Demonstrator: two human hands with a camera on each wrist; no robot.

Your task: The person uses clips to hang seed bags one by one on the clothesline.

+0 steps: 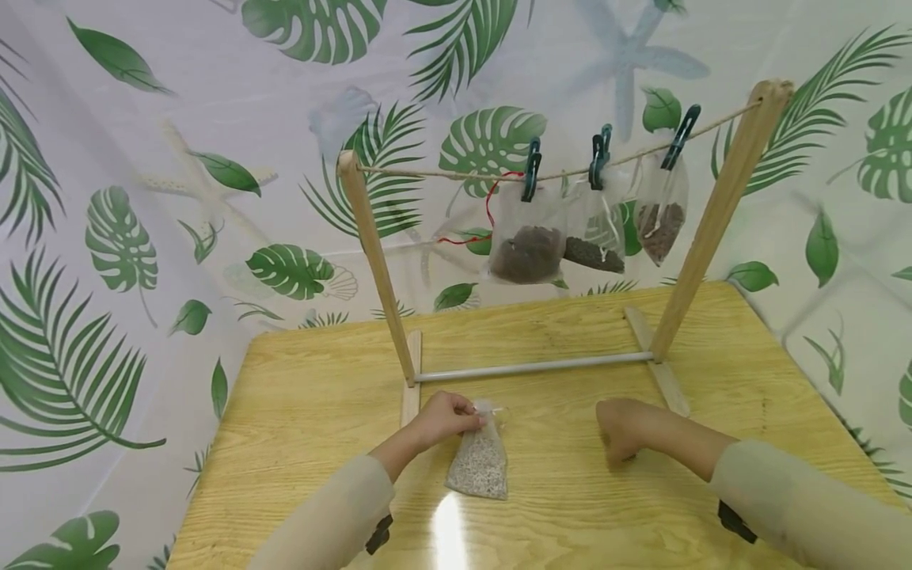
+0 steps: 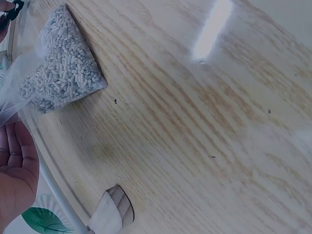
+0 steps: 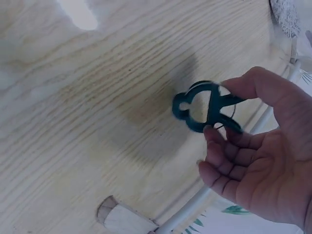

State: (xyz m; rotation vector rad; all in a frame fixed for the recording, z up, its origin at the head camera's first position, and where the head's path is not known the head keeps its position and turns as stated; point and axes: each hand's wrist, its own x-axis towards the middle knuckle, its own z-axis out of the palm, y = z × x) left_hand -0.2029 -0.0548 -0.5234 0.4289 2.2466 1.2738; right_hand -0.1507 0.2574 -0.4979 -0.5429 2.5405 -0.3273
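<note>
My left hand [image 1: 440, 418] pinches the gathered top of a clear plastic bag [image 1: 480, 465] of small pale pellets, which hangs down close over the table. In the left wrist view the pellets [image 2: 66, 66] look greyish white and rod-shaped, filling the bag's lower part. My right hand [image 1: 625, 427], to the right of the bag, holds a dark green clothespin [image 3: 207, 109] by its handles between thumb and fingers. In the right wrist view the clothespin's rounded jaws point away from the palm, over the wood; in the head view the hand hides most of it.
Behind the hands stands a wooden frame [image 1: 378, 273] with a grey crossbar [image 1: 534, 367] and a string [image 1: 427, 172] between its posts. Three clear bags of dark or brownish contents hang from it, held by green clothespins [image 1: 530, 170]. A red cord [image 1: 488, 207] dangles at the leftmost bag [image 1: 527, 253].
</note>
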